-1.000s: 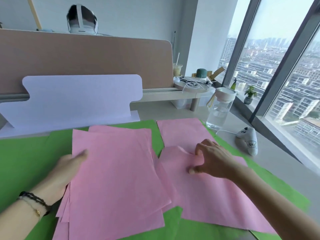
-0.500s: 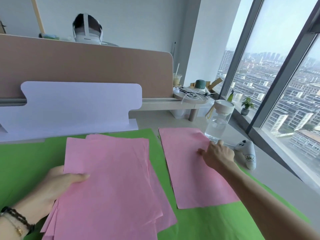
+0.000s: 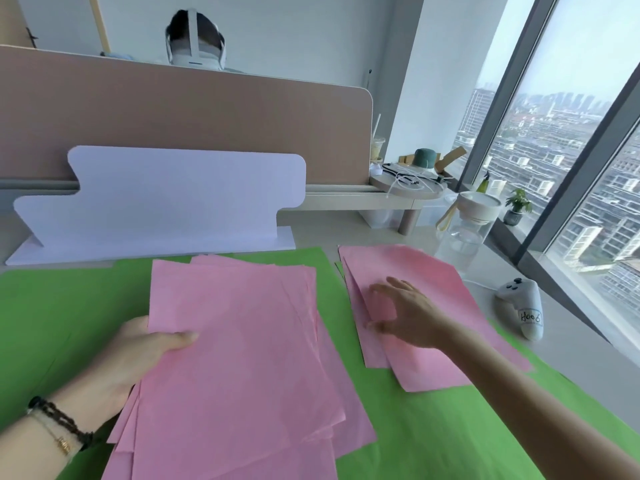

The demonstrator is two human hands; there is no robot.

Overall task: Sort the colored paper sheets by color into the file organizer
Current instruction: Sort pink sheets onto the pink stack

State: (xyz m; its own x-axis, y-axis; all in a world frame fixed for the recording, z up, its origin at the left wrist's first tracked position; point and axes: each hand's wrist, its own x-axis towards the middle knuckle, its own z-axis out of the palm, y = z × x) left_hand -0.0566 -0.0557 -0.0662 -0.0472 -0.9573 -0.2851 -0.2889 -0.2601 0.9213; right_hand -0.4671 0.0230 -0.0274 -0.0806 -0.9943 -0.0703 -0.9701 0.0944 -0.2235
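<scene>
A stack of several pink sheets (image 3: 235, 358) lies fanned over green sheets (image 3: 62, 313) on the desk. My left hand (image 3: 135, 355) grips the stack's left edge, thumb on top and fingers underneath. To the right lies a smaller pile of pink sheets (image 3: 433, 271), its top sheet skewed and sticking out toward me. My right hand (image 3: 405, 313) rests on this pile with fingers spread. The white file organizer (image 3: 166, 202) stands behind the paper, and no sheets show in it.
A clear water bottle (image 3: 464, 233) stands just beyond the right pile, a white game controller (image 3: 523, 306) to its right. A brown partition (image 3: 207, 126) backs the desk, with a person's head behind it. A round tray of small items (image 3: 408, 185) sits at the back right, by the window.
My right hand moved left from the right pile's far edge onto its middle, and the top sheet there now lies skewed. My left hand keeps its hold on the pink stack.
</scene>
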